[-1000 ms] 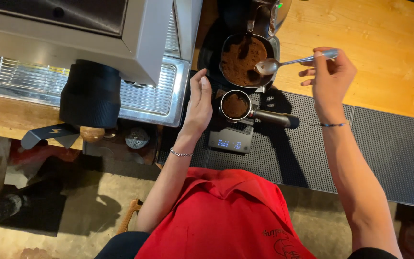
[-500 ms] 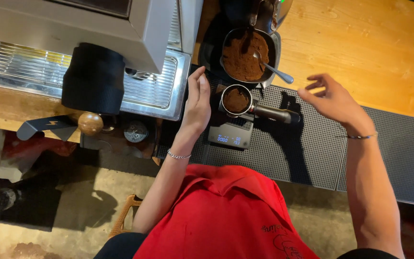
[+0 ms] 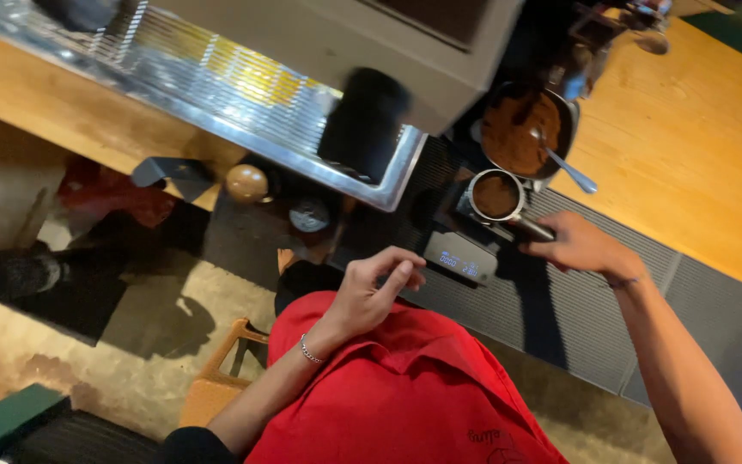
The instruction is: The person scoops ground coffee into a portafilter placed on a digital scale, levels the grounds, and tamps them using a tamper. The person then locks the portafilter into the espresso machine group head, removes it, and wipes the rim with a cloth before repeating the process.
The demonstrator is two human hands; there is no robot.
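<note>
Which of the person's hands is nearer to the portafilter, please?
The right hand: it grips the handle of the portafilter on the scale. The left hand hovers apart, below and left of the scale, holding nothing.

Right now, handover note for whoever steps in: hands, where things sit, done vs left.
Right hand: closed on the dark handle of the portafilter.
Left hand: empty, fingers curled, just in front of the scale, not clearly touching it.
Portafilter basket sits on the scale and holds brown grounds.
Spoon rests in the bowl of grounds behind it.
Done: grounds are in the basket.
Left: portafilter is not in the espresso machine.
</note>
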